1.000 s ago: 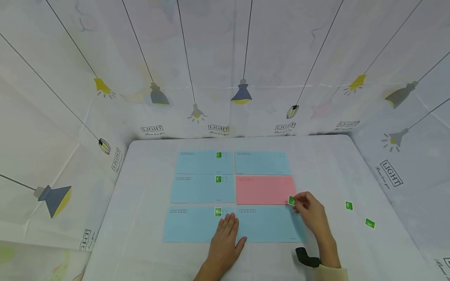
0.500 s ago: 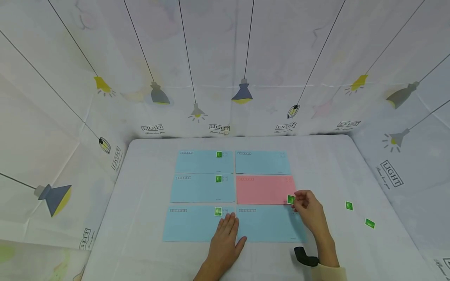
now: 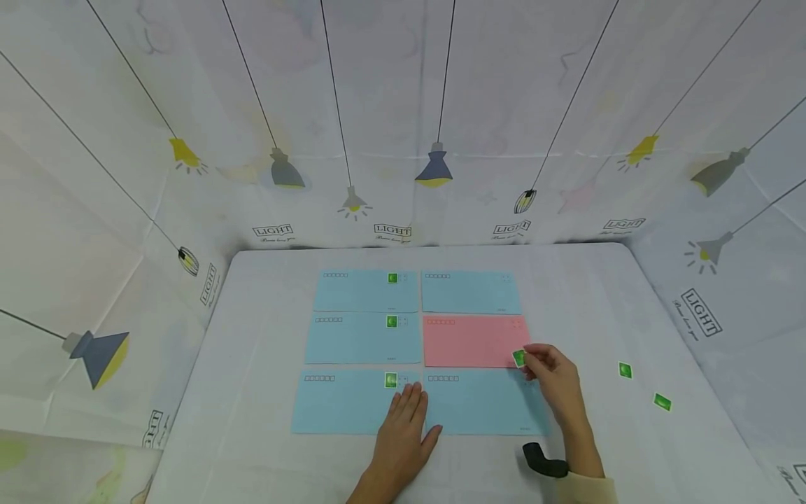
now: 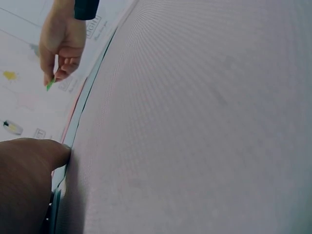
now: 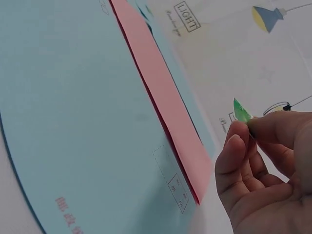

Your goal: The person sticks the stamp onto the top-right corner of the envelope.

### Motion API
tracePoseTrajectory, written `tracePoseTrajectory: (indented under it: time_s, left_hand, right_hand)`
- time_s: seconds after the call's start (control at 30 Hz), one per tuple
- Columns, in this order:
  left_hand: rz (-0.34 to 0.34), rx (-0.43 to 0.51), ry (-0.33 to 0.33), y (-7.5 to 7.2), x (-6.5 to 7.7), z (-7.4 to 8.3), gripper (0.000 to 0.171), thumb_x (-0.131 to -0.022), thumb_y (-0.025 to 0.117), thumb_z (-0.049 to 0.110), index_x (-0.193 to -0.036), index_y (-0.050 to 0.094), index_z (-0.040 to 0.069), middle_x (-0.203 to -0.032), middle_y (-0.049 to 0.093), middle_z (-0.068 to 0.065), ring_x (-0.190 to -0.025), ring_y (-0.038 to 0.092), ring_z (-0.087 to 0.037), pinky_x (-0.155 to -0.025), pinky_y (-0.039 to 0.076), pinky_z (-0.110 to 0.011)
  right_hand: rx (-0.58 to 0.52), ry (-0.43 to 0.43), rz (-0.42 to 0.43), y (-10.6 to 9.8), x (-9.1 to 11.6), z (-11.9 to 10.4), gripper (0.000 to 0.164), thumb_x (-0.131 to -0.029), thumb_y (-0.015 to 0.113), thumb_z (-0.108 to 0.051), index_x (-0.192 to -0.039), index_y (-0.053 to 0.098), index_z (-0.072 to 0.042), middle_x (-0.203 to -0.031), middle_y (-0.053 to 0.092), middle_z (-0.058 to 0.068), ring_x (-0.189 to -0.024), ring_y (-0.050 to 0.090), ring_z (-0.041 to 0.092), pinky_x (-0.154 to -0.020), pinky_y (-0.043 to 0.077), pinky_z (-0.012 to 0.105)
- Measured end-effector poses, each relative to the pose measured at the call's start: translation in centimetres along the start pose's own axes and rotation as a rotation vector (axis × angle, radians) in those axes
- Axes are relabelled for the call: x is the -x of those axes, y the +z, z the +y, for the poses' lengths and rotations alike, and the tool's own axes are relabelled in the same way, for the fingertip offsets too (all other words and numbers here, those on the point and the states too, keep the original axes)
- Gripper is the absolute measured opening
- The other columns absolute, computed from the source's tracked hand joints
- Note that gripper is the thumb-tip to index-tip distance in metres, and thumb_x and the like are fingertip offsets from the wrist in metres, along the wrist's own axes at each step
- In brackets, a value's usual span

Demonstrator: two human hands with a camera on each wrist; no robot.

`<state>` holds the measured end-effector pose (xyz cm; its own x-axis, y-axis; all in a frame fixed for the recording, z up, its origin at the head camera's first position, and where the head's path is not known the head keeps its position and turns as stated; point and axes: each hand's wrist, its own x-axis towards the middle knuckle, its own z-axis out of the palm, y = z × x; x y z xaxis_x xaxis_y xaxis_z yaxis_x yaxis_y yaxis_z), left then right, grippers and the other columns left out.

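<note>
Between thumb and fingertips my right hand point(image 3: 557, 381) pinches a small green stamp point(image 3: 519, 358), held above the table by the lower right corner of the pink envelope point(image 3: 475, 341). The right wrist view shows the stamp point(image 5: 241, 112) tilted up from the fingertips. My left hand point(image 3: 403, 437) lies flat with straight fingers across the inner edges of the lower left blue envelope point(image 3: 340, 402) and the lower right blue envelope point(image 3: 485, 402). Just above its fingertips, a green stamp point(image 3: 391, 380) sits on the lower left envelope.
Two more blue envelopes with stamps lie at left, the middle one point(image 3: 359, 343) and the top one point(image 3: 359, 294). A blue envelope point(image 3: 471, 294) without a stamp is at top right. Loose stamps point(image 3: 625, 369) point(image 3: 662, 401) lie on the white table point(image 3: 252, 364) at right.
The right hand has shifted slightly left, and the stamp in its fingers has turned to a different tilt. My left hand has stayed in place.
</note>
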<state>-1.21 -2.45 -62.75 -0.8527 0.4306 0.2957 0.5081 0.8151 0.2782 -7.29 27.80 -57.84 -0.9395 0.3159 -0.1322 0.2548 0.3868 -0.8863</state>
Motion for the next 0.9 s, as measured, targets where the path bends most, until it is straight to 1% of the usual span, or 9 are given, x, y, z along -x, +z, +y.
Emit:
tracePoseTrajectory:
  time_s: [0.1, 0.2, 0.33, 0.43, 0.53, 0.7, 0.8, 0.9]
  left_hand:
    - [-0.018, 0.007, -0.006, -0.09, -0.02, 0.03, 0.064, -0.094, 0.067, 0.042, -0.139, 0.057, -0.002, -0.149, 0.053, -0.018, -0.142, 0.048, -0.031, -0.113, 0.045, -0.047]
    - [-0.031, 0.012, -0.009, -0.15, -0.09, 0.03, 0.064, -0.095, 0.065, 0.043, -0.140, 0.056, -0.002, -0.150, 0.052, -0.018, -0.142, 0.047, -0.031, -0.113, 0.044, -0.048]
    - [-0.041, 0.012, -0.012, -0.16, -0.10, 0.01, 0.064, -0.096, 0.064, 0.043, -0.140, 0.055, -0.002, -0.151, 0.051, -0.018, -0.143, 0.046, -0.031, -0.114, 0.044, -0.047]
    - [-0.043, 0.011, -0.012, -0.09, -0.06, -0.02, 0.064, -0.096, 0.064, 0.044, -0.141, 0.055, -0.002, -0.151, 0.050, -0.018, -0.143, 0.046, -0.031, -0.114, 0.044, -0.047]
    - [-0.041, 0.010, -0.010, -0.06, -0.03, -0.01, 0.064, -0.096, 0.064, 0.044, -0.141, 0.055, -0.002, -0.151, 0.050, -0.018, -0.143, 0.046, -0.031, -0.114, 0.044, -0.047]
    - [-0.033, 0.011, -0.006, -0.06, -0.02, -0.03, 0.064, -0.096, 0.065, 0.043, -0.141, 0.055, -0.002, -0.151, 0.050, -0.018, -0.143, 0.046, -0.031, -0.113, 0.044, -0.047]
    - [-0.028, 0.011, -0.005, -0.08, -0.01, -0.06, 0.064, -0.096, 0.065, 0.043, -0.140, 0.055, -0.002, -0.151, 0.050, -0.018, -0.143, 0.046, -0.031, -0.113, 0.045, -0.047]
    - [-0.024, 0.007, -0.003, -0.06, -0.01, -0.07, 0.064, -0.096, 0.065, 0.043, -0.140, 0.056, -0.002, -0.150, 0.051, -0.018, -0.143, 0.047, -0.031, -0.112, 0.045, -0.047]
  right_hand:
    - [-0.008, 0.009, -0.011, 0.21, -0.10, 0.26, 0.029, -0.102, 0.059, -0.025, -0.122, 0.065, -0.005, -0.099, 0.069, 0.017, -0.075, 0.066, 0.016, -0.067, 0.058, 0.024]
    - [-0.017, 0.009, -0.037, 0.32, -0.18, 0.37, 0.033, -0.104, 0.056, -0.026, -0.126, 0.064, -0.004, -0.105, 0.068, 0.019, -0.076, 0.069, 0.015, -0.067, 0.060, 0.025]
    - [-0.074, 0.020, -0.087, 0.28, -0.09, 0.22, 0.037, -0.106, 0.052, -0.028, -0.131, 0.058, -0.002, -0.108, 0.068, 0.025, -0.078, 0.075, 0.018, -0.071, 0.062, 0.028]
    - [-0.106, 0.024, -0.107, 0.24, 0.02, 0.04, 0.039, -0.106, 0.050, -0.029, -0.133, 0.056, -0.001, -0.108, 0.068, 0.028, -0.078, 0.075, 0.018, -0.073, 0.063, 0.029]
    - [-0.105, 0.012, -0.100, 0.25, 0.07, -0.02, 0.038, -0.106, 0.051, -0.028, -0.133, 0.055, -0.001, -0.112, 0.066, 0.028, -0.079, 0.074, 0.017, -0.073, 0.063, 0.029]
    - [-0.065, -0.008, -0.085, 0.25, -0.09, 0.14, 0.035, -0.105, 0.053, -0.023, -0.133, 0.056, -0.002, -0.117, 0.061, 0.022, -0.076, 0.071, 0.015, -0.072, 0.061, 0.025]
    - [-0.067, -0.014, -0.082, 0.17, -0.21, 0.17, 0.036, -0.103, 0.057, -0.022, -0.133, 0.056, -0.002, -0.115, 0.059, 0.019, -0.076, 0.070, 0.015, -0.072, 0.061, 0.024]
    - [-0.079, -0.024, -0.076, 0.01, -0.30, 0.12, 0.038, -0.101, 0.061, -0.022, -0.133, 0.055, -0.001, -0.112, 0.062, 0.019, -0.077, 0.070, 0.017, -0.072, 0.061, 0.024]
